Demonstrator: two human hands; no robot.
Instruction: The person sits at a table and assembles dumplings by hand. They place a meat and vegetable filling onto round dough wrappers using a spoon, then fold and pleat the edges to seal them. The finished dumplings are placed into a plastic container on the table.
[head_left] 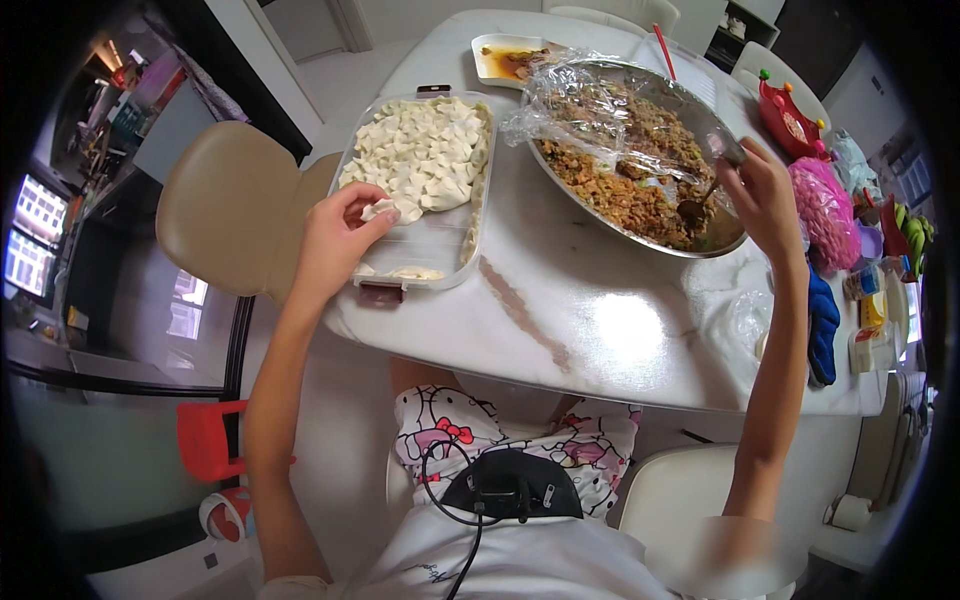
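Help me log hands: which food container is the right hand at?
The round metal bowl: the right hand is at its rim. The left hand is over the clear box; the white dish has neither.

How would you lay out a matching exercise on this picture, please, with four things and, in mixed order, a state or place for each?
1. left hand
2. right hand
3. plastic wrap
4. white dish

A. lying over part of the metal bowl
B. holding pale dough
C. containing brown liquid
D. holding a spoon

Pairs: 1-B; 2-D; 3-A; 4-C
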